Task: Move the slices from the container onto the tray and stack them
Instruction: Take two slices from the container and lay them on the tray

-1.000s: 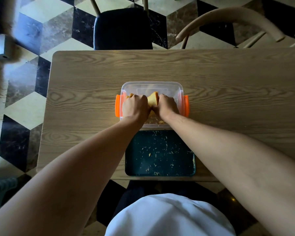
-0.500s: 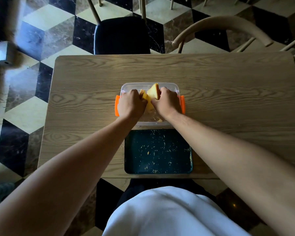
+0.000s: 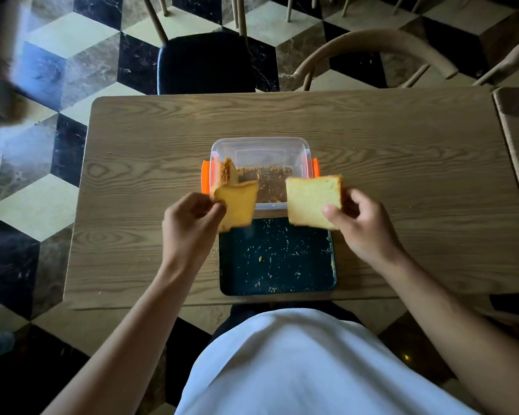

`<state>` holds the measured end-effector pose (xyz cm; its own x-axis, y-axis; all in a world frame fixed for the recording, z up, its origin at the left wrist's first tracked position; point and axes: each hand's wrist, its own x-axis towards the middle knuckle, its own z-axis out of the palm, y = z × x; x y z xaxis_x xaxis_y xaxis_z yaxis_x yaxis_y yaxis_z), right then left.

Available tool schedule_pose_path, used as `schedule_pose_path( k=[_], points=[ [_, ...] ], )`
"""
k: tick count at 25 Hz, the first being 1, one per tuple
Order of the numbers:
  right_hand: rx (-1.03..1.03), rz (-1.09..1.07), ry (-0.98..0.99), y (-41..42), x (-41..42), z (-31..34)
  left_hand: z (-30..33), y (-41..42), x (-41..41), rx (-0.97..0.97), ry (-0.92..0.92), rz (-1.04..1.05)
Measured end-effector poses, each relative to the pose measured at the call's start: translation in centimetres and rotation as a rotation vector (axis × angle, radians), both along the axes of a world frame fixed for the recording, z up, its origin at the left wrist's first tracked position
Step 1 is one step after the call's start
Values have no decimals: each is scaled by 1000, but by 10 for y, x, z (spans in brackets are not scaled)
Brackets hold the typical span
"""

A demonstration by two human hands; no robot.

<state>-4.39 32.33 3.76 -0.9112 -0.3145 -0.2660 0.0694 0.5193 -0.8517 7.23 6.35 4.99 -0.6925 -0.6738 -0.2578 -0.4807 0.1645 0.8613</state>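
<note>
1. Hands: left hand (image 3: 192, 220) pinches one yellow cake slice (image 3: 238, 206); right hand (image 3: 361, 223) grips another square slice (image 3: 312, 202), both raised above the dark rectangular tray (image 3: 277, 283).
2. A third slice (image 3: 227, 172) stands in the clear plastic container with orange clips (image 3: 259, 146) on the wooden worktop (image 3: 402, 163).

Yellow slices (image 3: 312, 202), seemingly dark-teal tray (image 3: 277, 283), orange-clipped container (image 3: 259, 151)

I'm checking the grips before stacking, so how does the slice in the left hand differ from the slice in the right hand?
The left slice is blurred and hangs over the tray's left corner; the right slice looks sharp, flat-faced and squarer, over the right corner. The left hand pinches its slice's left edge, the right hand its slice's right edge. Both are pale yellow with browner crust.
</note>
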Motion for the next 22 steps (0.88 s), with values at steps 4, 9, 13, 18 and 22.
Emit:
schedule_pose_path(
  k=[4,9,13,18,22],
  points=[
    [-7,5,-194,26,35,-29,-25,3,44,248,-22,46],
    [-34,-94,-406,18,40,-69,-73,10,47,554,-185,130],
    [-22,-171,-549,6,31,-94,-104,16,29,580,-253,128],
    [-32,-255,-611,0,20,-111,-125,20,17,650,-292,189],
    [-4,-276,-623,1,16,-118,-131,21,13,626,-310,203]
  ],
)
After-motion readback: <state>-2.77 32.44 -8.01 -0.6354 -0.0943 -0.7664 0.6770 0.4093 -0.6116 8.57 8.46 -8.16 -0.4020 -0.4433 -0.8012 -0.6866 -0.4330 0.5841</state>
